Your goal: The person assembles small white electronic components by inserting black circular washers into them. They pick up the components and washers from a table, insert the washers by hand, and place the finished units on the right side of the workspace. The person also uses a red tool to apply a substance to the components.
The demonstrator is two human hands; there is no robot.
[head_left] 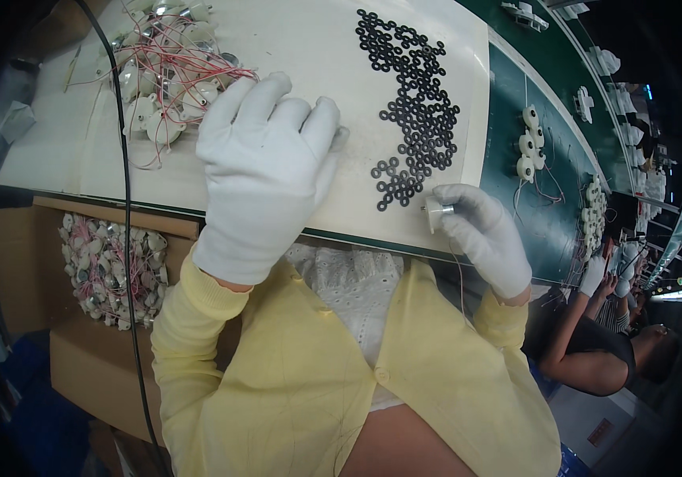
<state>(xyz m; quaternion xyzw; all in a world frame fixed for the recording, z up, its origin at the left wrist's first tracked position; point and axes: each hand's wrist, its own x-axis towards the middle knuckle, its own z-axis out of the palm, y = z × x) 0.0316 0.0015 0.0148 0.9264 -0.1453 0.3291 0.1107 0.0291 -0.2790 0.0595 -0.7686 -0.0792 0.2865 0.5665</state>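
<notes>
My right hand (488,238), in a white glove, pinches a small motor (434,213) with a white end and a silvery metal body. Thin wire trails down from it across my lap. Also gloved in white, my left hand (265,155) hovers with its fingers apart beside a heap of white motors with red wires (167,87). Its fingertips are near the loose wire ends, and I see nothing held in it. Between and beyond both hands lies a spread of small black rubber rings (416,103) on the pale work surface (301,48).
A cardboard box (102,358) full of wired motors stands below the table's left edge. A black cable (128,238) hangs down across the left. To the right runs a green conveyor belt (544,215) carrying motors. Another person (587,342) works farther right.
</notes>
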